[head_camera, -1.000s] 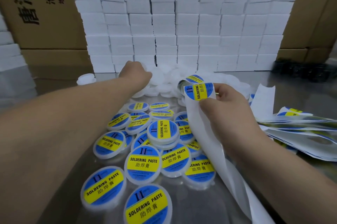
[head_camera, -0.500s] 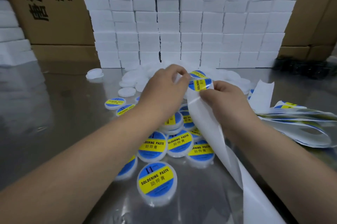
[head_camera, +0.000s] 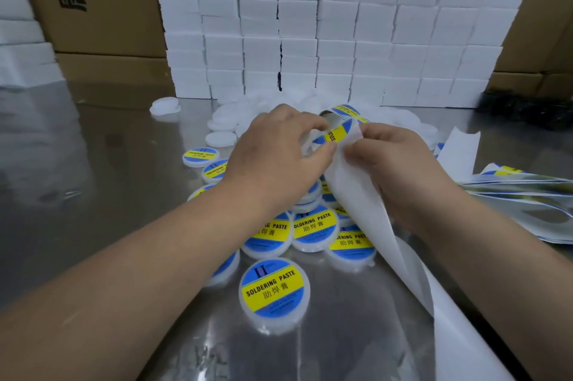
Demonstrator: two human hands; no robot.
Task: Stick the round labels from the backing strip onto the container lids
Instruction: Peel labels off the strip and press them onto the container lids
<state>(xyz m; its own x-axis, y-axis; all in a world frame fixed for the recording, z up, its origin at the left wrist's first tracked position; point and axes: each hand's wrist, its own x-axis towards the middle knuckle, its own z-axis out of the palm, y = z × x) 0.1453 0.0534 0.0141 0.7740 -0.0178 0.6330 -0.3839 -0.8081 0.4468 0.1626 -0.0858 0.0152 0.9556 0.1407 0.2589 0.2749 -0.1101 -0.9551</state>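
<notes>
My left hand (head_camera: 276,151) grips a plain white container lid (head_camera: 307,145), held up against the top of the white backing strip (head_camera: 366,207). A round blue and yellow label (head_camera: 336,133) lies between my two hands, partly on the lid and partly hidden by my fingers. My right hand (head_camera: 390,160) pinches the strip just beside that label, and the strip trails down to the lower right. More labels on the strip (head_camera: 344,110) show behind my hands.
Several labelled containers (head_camera: 275,289) lie on the metal table (head_camera: 93,182) under my forearms. Plain white lids (head_camera: 221,138) are heaped behind my hands. Used strips (head_camera: 527,194) pile up at the right. White boxes (head_camera: 341,39) and cardboard cartons (head_camera: 102,14) wall off the back.
My left hand came back from the heap of plain lids with one lid and brought it to the label at the strip's top. My right hand stayed on the strip.
</notes>
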